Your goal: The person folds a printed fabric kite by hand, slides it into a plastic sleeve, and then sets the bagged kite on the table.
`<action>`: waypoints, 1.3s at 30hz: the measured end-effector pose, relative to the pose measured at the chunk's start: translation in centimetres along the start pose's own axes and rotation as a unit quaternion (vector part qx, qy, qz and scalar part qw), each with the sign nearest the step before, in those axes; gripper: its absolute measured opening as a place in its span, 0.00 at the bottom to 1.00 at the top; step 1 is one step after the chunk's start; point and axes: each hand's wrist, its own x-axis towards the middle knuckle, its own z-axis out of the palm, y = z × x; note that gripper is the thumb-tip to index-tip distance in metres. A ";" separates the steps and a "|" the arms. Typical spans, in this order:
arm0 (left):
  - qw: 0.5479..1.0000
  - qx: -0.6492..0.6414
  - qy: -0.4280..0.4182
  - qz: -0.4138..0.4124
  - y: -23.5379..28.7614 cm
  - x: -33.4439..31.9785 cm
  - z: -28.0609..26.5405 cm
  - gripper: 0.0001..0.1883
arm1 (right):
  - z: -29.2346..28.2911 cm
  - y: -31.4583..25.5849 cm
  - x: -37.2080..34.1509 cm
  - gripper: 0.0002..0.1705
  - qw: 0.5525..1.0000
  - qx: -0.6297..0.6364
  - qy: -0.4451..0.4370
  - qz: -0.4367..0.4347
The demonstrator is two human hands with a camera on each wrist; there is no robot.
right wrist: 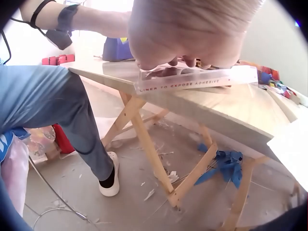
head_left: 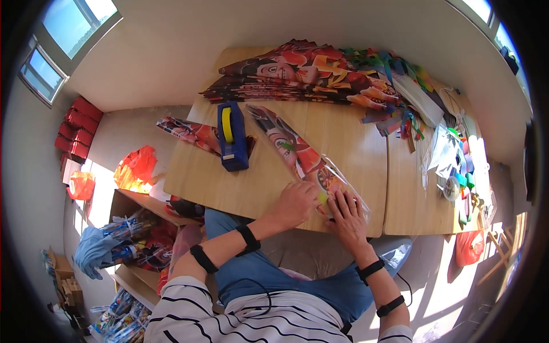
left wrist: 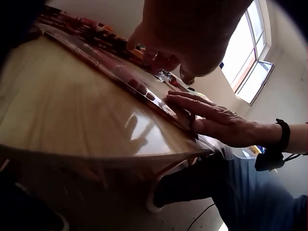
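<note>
A long folded printed piece (head_left: 290, 150) in a clear plastic sleeve (head_left: 355, 196) lies slantwise on the table (head_left: 269, 197). The right hand (head_left: 347, 220) rests on the sleeve's near end with its fingers extended. Beside it, the left hand (head_left: 297, 204) has bent fingers close to the sleeve's left edge; whether they touch it is unclear. In the left wrist view the left hand (left wrist: 185, 36) is above the sleeve, across from the right hand (left wrist: 224, 122). Lettering shows on the clear flap (right wrist: 187, 84) under the right hand (right wrist: 192, 33) in the right wrist view.
A blue tape dispenser (head_left: 233, 140) stands left of the sleeve, against another printed piece (head_left: 191, 132). Stacked printed sheets (head_left: 309, 74) line the table's back. Ribbons (head_left: 468, 171) and a clear round container (head_left: 451, 188) lie at the right. An open box (head_left: 140, 271) stands below left.
</note>
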 end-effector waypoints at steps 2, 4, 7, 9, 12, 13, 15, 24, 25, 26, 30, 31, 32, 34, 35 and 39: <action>0.993 0.062 0.059 0.079 0.4 1.7 1.9 0.29 | -1.0 -0.4 0.4 0.45 1.000 0.009 -0.008 0.008; 0.983 0.101 0.085 0.125 0.0 3.6 3.3 0.32 | -1.6 -0.7 0.4 0.44 1.000 0.001 -0.014 0.024; 0.982 0.121 0.071 0.126 -1.0 5.0 4.3 0.34 | -2.4 -0.7 0.5 0.39 0.998 -0.004 0.020 0.066; 0.986 0.121 0.057 0.104 -2.1 5.1 5.0 0.37 | -3.6 -0.1 -0.9 0.34 0.990 -0.011 0.067 0.123; 0.986 0.135 0.014 0.093 -3.5 4.4 6.0 0.41 | -5.6 1.4 -2.1 0.25 0.949 0.059 0.120 0.286; 0.987 0.136 -0.002 0.088 -3.4 4.4 5.8 0.42 | -6.1 1.9 -2.3 0.22 0.909 0.137 0.116 0.376; 0.988 0.125 0.003 0.090 -3.5 4.2 6.0 0.41 | -4.0 4.1 -4.4 0.18 0.835 0.255 0.167 0.459; 0.988 0.127 -0.002 0.088 -3.3 4.2 5.7 0.41 | -5.7 4.0 -2.7 0.18 0.629 0.530 0.047 0.567; 0.987 0.130 0.001 0.089 -3.3 4.2 5.7 0.41 | -5.5 4.0 -2.6 0.18 0.663 0.508 0.020 0.550; 0.987 0.134 0.003 0.090 -3.3 4.2 5.8 0.41 | -5.0 4.0 -2.6 0.17 0.695 0.484 -0.008 0.531; 0.986 0.137 0.002 0.093 -3.5 4.3 5.9 0.42 | -3.9 4.6 -3.8 0.12 0.684 0.511 0.005 0.521; 0.986 0.137 0.005 0.093 -3.5 4.3 5.9 0.42 | -4.0 4.9 -4.1 0.12 0.660 0.534 0.001 0.528; 0.986 0.137 0.007 0.095 -3.5 4.3 5.9 0.42 | -4.2 5.2 -4.5 0.11 0.636 0.558 -0.003 0.533; 0.986 0.136 0.009 0.095 -3.5 4.3 6.0 0.42 | -4.7 5.5 -4.7 0.10 0.591 0.593 0.007 0.547; 0.986 0.135 0.009 0.094 -3.5 4.3 6.0 0.42 | -4.9 5.6 -4.8 0.10 0.571 0.605 0.018 0.555; 0.987 0.131 0.004 0.093 -3.6 4.3 5.9 0.42 | -3.3 4.9 -4.5 0.08 0.811 0.292 0.078 0.501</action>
